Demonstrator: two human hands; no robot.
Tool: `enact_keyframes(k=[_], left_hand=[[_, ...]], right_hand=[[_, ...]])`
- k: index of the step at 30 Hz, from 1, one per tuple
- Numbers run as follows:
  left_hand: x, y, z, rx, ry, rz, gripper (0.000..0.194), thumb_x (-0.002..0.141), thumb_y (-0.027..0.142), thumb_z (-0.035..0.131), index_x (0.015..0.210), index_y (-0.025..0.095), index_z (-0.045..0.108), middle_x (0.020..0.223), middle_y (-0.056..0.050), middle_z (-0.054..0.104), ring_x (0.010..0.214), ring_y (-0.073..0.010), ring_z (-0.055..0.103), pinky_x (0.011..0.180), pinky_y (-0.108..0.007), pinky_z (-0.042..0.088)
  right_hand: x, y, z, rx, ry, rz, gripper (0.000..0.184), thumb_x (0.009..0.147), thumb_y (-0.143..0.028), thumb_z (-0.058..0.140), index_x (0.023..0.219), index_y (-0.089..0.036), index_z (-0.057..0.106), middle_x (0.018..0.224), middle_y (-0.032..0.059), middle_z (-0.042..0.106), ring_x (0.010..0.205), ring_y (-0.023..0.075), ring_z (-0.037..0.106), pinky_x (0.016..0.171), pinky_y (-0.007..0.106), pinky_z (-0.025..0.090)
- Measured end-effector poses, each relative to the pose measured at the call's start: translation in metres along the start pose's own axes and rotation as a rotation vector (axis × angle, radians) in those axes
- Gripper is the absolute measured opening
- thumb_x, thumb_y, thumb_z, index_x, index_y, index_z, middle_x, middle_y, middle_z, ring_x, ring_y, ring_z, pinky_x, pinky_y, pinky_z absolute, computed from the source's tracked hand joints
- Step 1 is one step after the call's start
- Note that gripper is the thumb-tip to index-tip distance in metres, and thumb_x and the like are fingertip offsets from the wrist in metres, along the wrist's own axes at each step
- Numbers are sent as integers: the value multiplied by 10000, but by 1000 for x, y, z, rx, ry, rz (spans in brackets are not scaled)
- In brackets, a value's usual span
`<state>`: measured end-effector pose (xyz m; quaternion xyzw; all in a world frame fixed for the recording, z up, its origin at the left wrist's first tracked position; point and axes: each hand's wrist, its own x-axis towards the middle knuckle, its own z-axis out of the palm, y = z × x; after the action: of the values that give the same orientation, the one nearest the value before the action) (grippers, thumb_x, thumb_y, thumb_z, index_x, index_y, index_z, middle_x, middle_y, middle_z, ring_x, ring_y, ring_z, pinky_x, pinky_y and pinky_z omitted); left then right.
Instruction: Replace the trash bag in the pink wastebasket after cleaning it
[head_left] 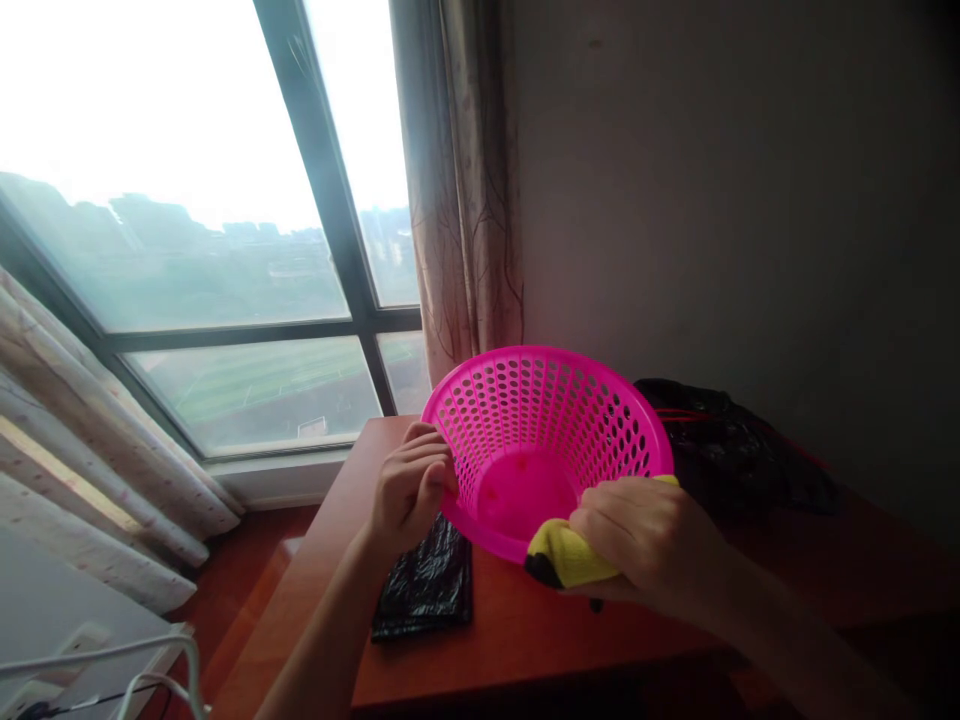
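Observation:
A bright pink plastic basket (525, 490) with round holes in its wall is tilted toward me above the wooden table; nothing lies inside it. My left hand (412, 485) is closed on the basket's left rim, fingers curled over the edge. A yellow cloth (566, 552) with a black corner is bunched under my right hand (649, 540), which presses it against the near right rim. The right fingertips are partly hidden. Below the basket a folded black plastic bag (427, 585) lies on the table, partly covered by the left hand and the rim.
The reddish-brown table (517, 640) stands against a grey wall. A crumpled black plastic bag (735, 450) with a red drawstring lies at its right back. Curtains (469, 180) hang beside a large window (225, 250). White cables (180, 660) rise at the lower left.

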<state>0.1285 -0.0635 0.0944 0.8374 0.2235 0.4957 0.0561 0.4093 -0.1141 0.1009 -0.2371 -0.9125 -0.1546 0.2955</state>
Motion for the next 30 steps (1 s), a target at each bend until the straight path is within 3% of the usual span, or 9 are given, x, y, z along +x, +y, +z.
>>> enact_keyframes(k=[6,9,14,19,22,26,30], left_hand=[[2,-15,9,5,143,-41,446,1009,343,390,590,209,461,580,-9,461,667,-189,507,762,-393,410],[5,-19,18,12,199,-74,436,1013,355,380,625,210,518,621,-26,529,760,-210,562,812,-409,426],[7,1,31,107,278,-96,410,1022,331,345,739,211,617,713,-48,635,822,-215,601,855,-421,438],[-3,49,46,283,192,-8,204,931,178,444,861,219,631,775,-44,671,859,-235,618,909,-463,405],[-8,64,48,295,149,16,147,882,138,468,857,208,595,754,-47,636,830,-236,599,880,-462,403],[-6,55,39,177,81,-73,235,930,173,421,736,199,551,668,-36,557,725,-205,543,787,-417,410],[-1,33,20,90,97,-87,357,983,210,411,653,200,547,603,-19,541,700,-188,538,788,-394,423]], right_hand=[[-3,15,-5,69,-17,51,247,913,-388,655,820,-169,591,713,-3,589,656,151,535,634,312,284],[-3,12,0,27,17,66,280,927,-411,632,788,-171,590,678,-7,565,618,143,508,612,314,259],[-1,3,6,18,57,147,348,950,-467,582,762,-175,584,651,-12,545,587,130,488,587,313,241],[9,-6,9,-3,68,159,418,968,-531,518,752,-177,577,652,-8,540,586,136,480,582,323,236],[15,-11,10,-21,72,151,426,981,-531,487,756,-179,573,657,-5,541,589,141,470,582,326,231],[20,-14,12,-42,78,127,401,993,-498,482,784,-170,583,666,-4,544,595,143,476,583,325,232],[16,-8,11,-32,67,89,388,984,-494,505,794,-166,587,677,-2,557,612,143,494,593,315,253]])
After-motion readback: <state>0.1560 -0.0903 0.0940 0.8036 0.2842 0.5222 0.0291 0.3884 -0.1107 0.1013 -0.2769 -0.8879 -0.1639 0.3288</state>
